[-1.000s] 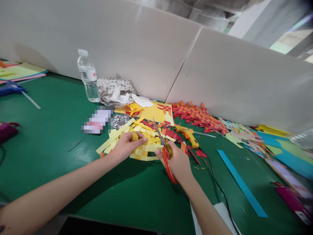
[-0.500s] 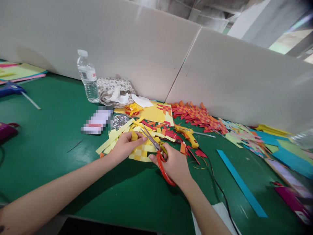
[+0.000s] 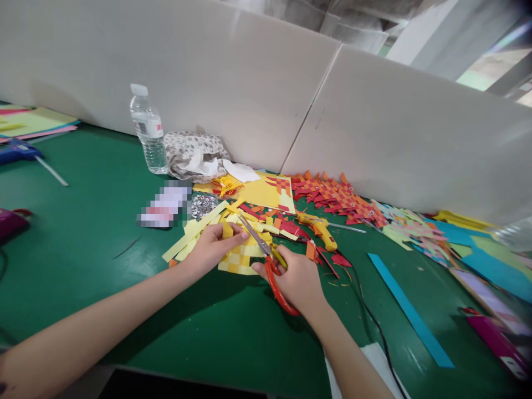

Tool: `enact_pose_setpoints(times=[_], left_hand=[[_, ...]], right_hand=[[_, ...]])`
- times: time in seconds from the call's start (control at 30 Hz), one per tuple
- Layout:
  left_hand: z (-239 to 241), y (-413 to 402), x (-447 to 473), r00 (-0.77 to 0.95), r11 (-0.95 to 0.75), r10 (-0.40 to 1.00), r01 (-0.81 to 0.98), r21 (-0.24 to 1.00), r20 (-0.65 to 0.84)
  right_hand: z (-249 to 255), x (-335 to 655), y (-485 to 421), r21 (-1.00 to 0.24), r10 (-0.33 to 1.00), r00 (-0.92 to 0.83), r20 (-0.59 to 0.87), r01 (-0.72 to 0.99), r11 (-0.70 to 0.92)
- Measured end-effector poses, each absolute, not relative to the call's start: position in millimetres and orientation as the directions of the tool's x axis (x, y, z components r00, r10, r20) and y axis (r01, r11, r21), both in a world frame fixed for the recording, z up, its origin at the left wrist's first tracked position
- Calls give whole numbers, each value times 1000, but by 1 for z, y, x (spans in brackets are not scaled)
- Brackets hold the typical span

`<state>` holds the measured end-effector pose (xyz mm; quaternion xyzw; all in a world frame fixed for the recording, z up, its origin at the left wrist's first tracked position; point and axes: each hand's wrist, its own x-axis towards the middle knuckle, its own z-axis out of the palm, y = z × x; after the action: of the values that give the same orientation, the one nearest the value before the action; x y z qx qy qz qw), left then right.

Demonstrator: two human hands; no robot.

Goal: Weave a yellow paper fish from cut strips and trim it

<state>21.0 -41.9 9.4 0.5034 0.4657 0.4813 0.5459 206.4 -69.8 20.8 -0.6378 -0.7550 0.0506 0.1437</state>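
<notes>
My right hand [image 3: 297, 274] grips a pair of scissors [image 3: 272, 270] with red handles, its fingers in the loops. The blades point up and left, close to my left fingertips. In my left hand [image 3: 214, 246], a small yellow paper piece [image 3: 227, 231] is pinched between thumb and fingers. Beneath both hands lies a woven yellow checkered paper piece [image 3: 235, 261]. Yellow paper strips [image 3: 193, 235] are heaped around it. A yellow glue gun [image 3: 319, 228] rests just beyond my right hand, next to red and orange paper scraps [image 3: 291, 226].
Red-orange woven paper fish [image 3: 332, 194] line the partition. A water bottle [image 3: 148, 130] stands at the back left beside a patterned cloth [image 3: 193, 149]. A blue paper strip [image 3: 407, 307] and a black cord [image 3: 374, 321] lie to the right. A blue glue gun [image 3: 19, 152] is at far left.
Almost nothing differs. The scissors and my right hand have shifted very slightly, and both hands keep their hold.
</notes>
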Motion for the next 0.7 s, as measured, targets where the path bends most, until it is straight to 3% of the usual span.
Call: enact_pose_setpoints(times=[0.43,0.7], left_hand=[[9,-42,20,153,-88,985,83,993,74],[13,-43,22,87,7,996,7,1000,-7]], right_hand=[[18,208,-70,-271,979,-133,155,947,172],[20,209,-68,-440,980,-17,197,892,104]])
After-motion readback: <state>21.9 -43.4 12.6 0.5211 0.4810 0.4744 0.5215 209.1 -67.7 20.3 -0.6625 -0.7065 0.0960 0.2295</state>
